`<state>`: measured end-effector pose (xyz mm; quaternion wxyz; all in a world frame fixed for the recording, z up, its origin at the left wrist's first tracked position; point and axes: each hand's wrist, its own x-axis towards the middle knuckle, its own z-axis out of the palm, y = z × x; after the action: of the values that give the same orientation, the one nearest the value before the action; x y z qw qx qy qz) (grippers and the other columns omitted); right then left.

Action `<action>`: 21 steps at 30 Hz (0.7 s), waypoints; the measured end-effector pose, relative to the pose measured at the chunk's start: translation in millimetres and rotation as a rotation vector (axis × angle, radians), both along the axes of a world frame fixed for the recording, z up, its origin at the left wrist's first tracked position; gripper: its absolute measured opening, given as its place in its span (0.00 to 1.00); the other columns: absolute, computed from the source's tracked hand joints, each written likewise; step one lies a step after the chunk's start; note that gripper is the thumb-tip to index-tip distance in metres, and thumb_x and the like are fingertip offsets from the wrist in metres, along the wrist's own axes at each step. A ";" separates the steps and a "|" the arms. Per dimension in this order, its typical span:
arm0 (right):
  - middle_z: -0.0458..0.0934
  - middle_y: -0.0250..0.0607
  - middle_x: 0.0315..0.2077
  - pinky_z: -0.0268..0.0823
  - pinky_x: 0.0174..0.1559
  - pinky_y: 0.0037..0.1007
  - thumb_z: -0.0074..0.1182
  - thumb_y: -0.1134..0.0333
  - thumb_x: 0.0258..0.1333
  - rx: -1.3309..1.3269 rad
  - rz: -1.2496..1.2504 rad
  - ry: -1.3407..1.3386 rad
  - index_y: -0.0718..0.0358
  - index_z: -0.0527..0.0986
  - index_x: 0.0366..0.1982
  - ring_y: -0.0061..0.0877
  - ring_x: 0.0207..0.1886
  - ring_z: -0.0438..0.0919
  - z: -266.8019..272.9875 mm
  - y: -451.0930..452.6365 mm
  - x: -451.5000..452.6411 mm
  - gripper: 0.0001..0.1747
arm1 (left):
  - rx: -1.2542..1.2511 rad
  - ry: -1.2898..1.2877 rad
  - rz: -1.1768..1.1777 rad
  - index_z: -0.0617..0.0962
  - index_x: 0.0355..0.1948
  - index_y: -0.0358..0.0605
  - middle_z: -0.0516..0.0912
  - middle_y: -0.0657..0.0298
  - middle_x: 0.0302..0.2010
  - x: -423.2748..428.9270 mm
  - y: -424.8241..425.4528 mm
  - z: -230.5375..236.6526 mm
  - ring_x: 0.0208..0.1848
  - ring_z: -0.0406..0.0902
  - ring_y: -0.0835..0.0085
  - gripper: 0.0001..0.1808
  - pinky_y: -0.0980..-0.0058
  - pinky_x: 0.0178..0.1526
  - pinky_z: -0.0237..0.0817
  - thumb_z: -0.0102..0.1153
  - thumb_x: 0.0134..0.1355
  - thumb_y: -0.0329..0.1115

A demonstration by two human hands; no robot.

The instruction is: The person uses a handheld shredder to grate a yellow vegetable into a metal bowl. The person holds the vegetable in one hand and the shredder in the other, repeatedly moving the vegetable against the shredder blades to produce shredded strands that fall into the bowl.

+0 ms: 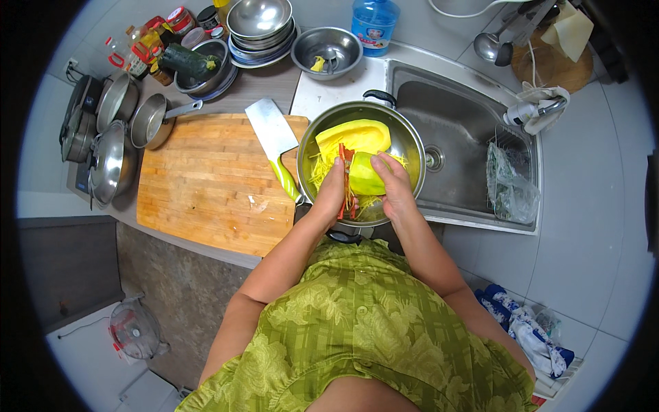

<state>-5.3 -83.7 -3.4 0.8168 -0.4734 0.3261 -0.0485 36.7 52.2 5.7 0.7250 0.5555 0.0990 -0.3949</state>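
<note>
A red hand grater is held upright by my left hand over a large steel pot. My right hand grips a peeled yellow-green piece of squash or similar produce against the grater's right side. In the pot, a hollowed yellow half lies at the back, with yellow shreds around it and below my hands. The pot has black handles and straddles the counter and the sink's left edge. A cleaver with a green-and-white handle lies on the wooden cutting board, left of the pot.
The steel sink lies right of the pot, holding a wire rack with a plastic bag. Behind stand a steel bowl, stacked bowls, a blue bottle and a bowl with a dark green squash. Several pans stand at left.
</note>
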 end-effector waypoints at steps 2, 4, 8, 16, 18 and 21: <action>0.70 0.50 0.53 0.67 0.53 0.29 0.67 0.62 0.50 -0.091 -0.021 -0.015 0.69 0.64 0.59 0.31 0.54 0.72 6.1 2.5 0.0 0.38 | -0.012 -0.054 -0.050 0.71 0.48 0.43 0.76 0.63 0.27 -2.5 0.3 -10.0 0.20 0.71 0.76 0.32 0.76 0.24 0.68 0.26 0.71 0.60; 0.69 0.50 0.53 0.67 0.53 0.29 0.67 0.62 0.50 -0.114 -0.064 -0.055 0.69 0.63 0.59 0.30 0.54 0.71 9.1 5.6 1.5 0.38 | -0.009 -0.149 -0.082 0.71 0.47 0.43 0.75 0.63 0.27 -5.1 -0.7 -11.6 0.22 0.71 0.76 0.32 0.77 0.27 0.68 0.25 0.71 0.61; 0.70 0.48 0.52 0.67 0.52 0.28 0.67 0.64 0.50 -0.135 -0.166 -0.150 0.68 0.65 0.58 0.28 0.52 0.72 5.8 11.3 4.9 0.36 | -0.029 -0.194 -0.058 0.71 0.51 0.42 0.77 0.62 0.29 -3.6 -3.4 -6.9 0.26 0.74 0.76 0.33 0.76 0.29 0.69 0.25 0.71 0.60; 0.80 0.38 0.41 0.67 0.51 0.25 0.63 0.72 0.48 -0.623 0.138 -0.265 0.68 0.76 0.44 0.21 0.45 0.76 18.5 11.1 -9.4 0.19 | -0.053 -0.039 0.067 0.65 0.63 0.33 0.74 0.52 0.57 10.5 0.9 13.8 0.56 0.74 0.68 0.35 0.70 0.58 0.64 0.24 0.73 0.54; 0.81 0.39 0.40 0.67 0.50 0.25 0.63 0.72 0.48 -0.643 0.143 -0.296 0.68 0.77 0.43 0.21 0.44 0.77 18.4 9.9 -8.5 0.18 | -0.042 0.069 0.034 0.65 0.63 0.36 0.74 0.52 0.57 10.9 2.2 14.6 0.55 0.74 0.68 0.36 0.71 0.56 0.67 0.26 0.72 0.58; 0.81 0.39 0.38 0.68 0.49 0.24 0.63 0.72 0.48 -0.728 0.131 -0.301 0.69 0.78 0.40 0.21 0.43 0.77 23.8 7.5 -4.3 0.15 | 0.044 0.120 -0.034 0.67 0.62 0.39 0.78 0.55 0.48 6.4 2.3 19.6 0.47 0.77 0.71 0.36 0.72 0.49 0.70 0.26 0.71 0.60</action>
<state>-9.6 -76.2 20.4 0.6358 -0.7392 0.1333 -0.1777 43.1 54.5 25.3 0.6986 0.5482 0.1418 -0.4374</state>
